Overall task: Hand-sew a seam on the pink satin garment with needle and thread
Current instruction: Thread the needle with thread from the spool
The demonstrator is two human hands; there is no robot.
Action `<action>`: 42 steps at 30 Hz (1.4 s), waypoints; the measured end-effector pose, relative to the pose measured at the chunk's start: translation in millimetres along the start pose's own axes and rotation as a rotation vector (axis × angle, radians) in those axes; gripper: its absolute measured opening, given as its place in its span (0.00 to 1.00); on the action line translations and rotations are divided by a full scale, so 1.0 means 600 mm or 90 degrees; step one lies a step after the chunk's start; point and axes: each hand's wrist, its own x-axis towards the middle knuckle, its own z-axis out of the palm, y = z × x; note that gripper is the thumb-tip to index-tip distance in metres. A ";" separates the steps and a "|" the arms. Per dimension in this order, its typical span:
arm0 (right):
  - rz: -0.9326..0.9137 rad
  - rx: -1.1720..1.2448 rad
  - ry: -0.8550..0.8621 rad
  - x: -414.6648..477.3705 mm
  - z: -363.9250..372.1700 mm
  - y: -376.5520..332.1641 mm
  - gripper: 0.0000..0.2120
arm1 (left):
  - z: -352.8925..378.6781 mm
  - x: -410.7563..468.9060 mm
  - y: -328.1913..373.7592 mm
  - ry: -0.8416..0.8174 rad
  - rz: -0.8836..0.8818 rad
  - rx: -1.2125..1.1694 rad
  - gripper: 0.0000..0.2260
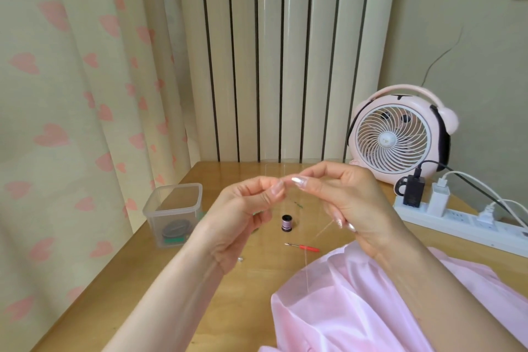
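The pink satin garment [371, 308] lies bunched at the lower right of the wooden table [251, 294]. Both hands are raised above the table with fingertips nearly touching. My left hand [243, 214] pinches something very thin between thumb and forefinger; the needle itself is too small to make out. My right hand [343, 197] pinches a fine pale thread [307, 268], which trails from under that hand down to the garment. A small thread spool [286, 222] stands upright on the table below the hands.
A red-handled seam ripper [303, 247] lies beside the garment. A clear plastic box [173, 213] with items inside stands at the left. A pink desk fan [400, 134] and a white power strip [463, 223] with plugs and cables occupy the back right. Curtain at left.
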 end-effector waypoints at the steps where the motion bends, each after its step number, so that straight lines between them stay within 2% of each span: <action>1: -0.006 -0.019 0.000 -0.001 0.003 -0.001 0.04 | 0.001 0.002 -0.002 0.022 0.007 -0.026 0.07; 6: 0.002 -0.063 -0.019 -0.006 0.014 0.001 0.05 | -0.005 0.008 -0.001 0.089 0.045 -0.114 0.04; 20: 0.046 -0.074 -0.079 0.001 0.008 0.009 0.05 | -0.029 0.001 0.023 0.099 0.287 -0.032 0.06; 33: 0.104 -0.180 -0.159 0.021 -0.003 0.058 0.05 | -0.032 -0.004 0.033 0.100 0.312 -0.026 0.07; 39: 0.174 -0.237 -0.187 0.028 -0.010 0.081 0.07 | -0.031 -0.004 0.036 0.100 0.315 -0.014 0.08; 42: 0.192 -0.256 -0.207 0.031 -0.011 0.089 0.05 | -0.032 -0.005 0.037 0.099 0.316 -0.015 0.09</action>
